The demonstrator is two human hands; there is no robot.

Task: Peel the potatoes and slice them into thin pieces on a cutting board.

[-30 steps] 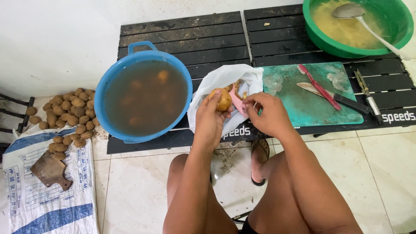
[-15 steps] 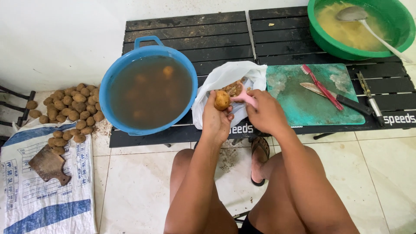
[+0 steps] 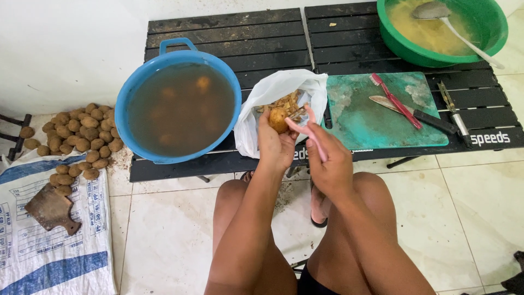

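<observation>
My left hand point(image 3: 274, 146) holds a small brown potato point(image 3: 278, 119) over a white plastic bag point(image 3: 275, 93) that has peelings in it. My right hand point(image 3: 329, 159) grips a pink peeler point(image 3: 307, 131), its head against the potato. Both hands hover at the front edge of a low black slatted table point(image 3: 256, 33). A blue tub point(image 3: 180, 106) of murky water with several potatoes in it stands to the left of the bag.
A teal cutting board point(image 3: 376, 117) carries a red toothbrush point(image 3: 394, 99) and a knife point(image 3: 415, 113). A green basin point(image 3: 442, 30) with a ladle sits at the back right. Unpeeled potatoes point(image 3: 73, 139) lie heaped on the floor beside a printed sack point(image 3: 52, 246).
The view has shifted slightly. My hands stay over the bag, with the peeler working along the potato and the potato turned a little in my left hand.
</observation>
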